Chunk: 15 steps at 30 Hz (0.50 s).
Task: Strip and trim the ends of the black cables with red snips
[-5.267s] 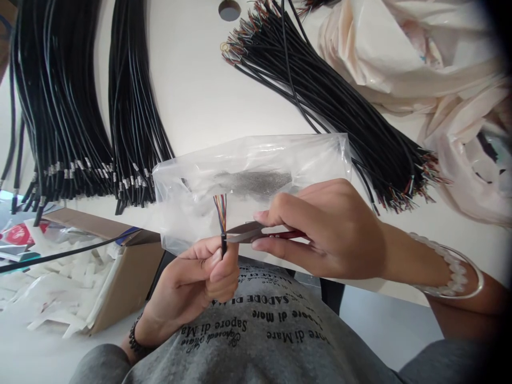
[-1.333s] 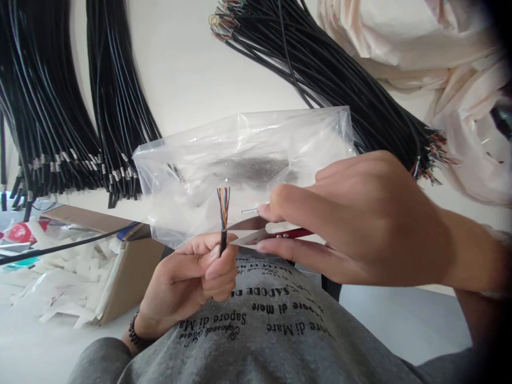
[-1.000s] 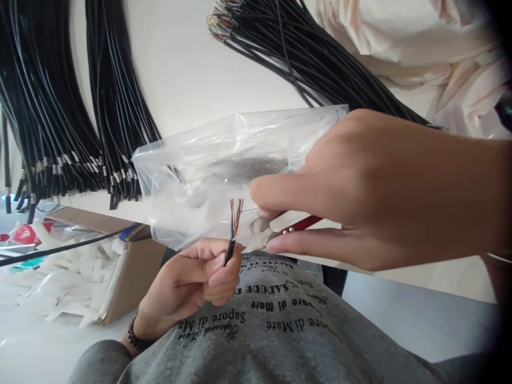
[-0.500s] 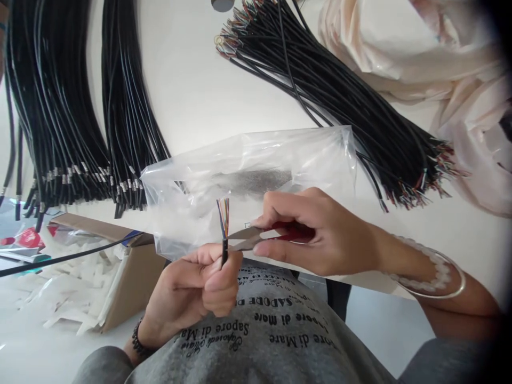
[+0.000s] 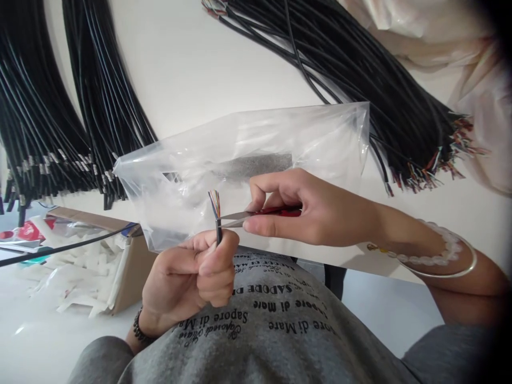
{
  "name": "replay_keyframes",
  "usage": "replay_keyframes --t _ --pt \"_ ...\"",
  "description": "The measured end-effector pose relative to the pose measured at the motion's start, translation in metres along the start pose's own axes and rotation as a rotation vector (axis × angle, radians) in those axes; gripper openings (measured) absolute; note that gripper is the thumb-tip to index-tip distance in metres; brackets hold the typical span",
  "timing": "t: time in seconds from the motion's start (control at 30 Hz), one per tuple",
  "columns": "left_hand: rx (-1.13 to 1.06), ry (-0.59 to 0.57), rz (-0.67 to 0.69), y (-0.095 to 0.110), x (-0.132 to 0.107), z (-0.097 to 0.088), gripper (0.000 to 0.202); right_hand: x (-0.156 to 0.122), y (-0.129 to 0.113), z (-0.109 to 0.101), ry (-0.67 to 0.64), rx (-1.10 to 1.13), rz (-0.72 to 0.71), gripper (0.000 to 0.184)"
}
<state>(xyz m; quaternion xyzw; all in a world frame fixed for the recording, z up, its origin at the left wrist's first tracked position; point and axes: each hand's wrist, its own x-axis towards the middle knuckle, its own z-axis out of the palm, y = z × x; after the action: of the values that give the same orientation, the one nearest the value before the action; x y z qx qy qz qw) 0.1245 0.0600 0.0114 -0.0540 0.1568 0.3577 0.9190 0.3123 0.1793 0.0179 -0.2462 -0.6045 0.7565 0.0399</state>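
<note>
My left hand (image 5: 196, 274) is closed around a black cable (image 5: 218, 232), its end pointing up between thumb and forefinger. From that end fan out several thin coloured wires (image 5: 215, 202). My right hand (image 5: 304, 208) grips red-handled scissors (image 5: 236, 217) whose narrow metal blades point left. The blade tips lie at the cable's end, close to where the coloured wires come out of the black jacket; whether they touch it I cannot tell. My right fingers cover most of the handles. Behind both hands a clear plastic bag (image 5: 256, 128) lies on the white table.
Black cable bundles (image 5: 100, 96) hang over the table's left side. Another bundle (image 5: 360, 80) with bare coloured ends lies at right, beside pale crumpled fabric (image 5: 424, 32). A cardboard box (image 5: 134, 266) with white plastic pieces stands at lower left, a black cable crossing above it.
The scissors' blades have come closer together at the cable's end. The view has shifted, so bundles and box sit further left. Both hands keep their holds.
</note>
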Motion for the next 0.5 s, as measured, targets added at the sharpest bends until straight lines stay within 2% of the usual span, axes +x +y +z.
replay_keyframes --t 0.27,0.5 --pt "0.003 0.029 -0.026 0.0038 0.0017 0.002 0.037 0.0026 0.0011 -0.0032 -0.016 0.075 0.054 0.026" --pt "-0.005 0.049 -0.042 0.0057 0.0025 0.0029 0.039 0.0033 -0.005 -0.0049 0.001 0.033 0.079 0.027"
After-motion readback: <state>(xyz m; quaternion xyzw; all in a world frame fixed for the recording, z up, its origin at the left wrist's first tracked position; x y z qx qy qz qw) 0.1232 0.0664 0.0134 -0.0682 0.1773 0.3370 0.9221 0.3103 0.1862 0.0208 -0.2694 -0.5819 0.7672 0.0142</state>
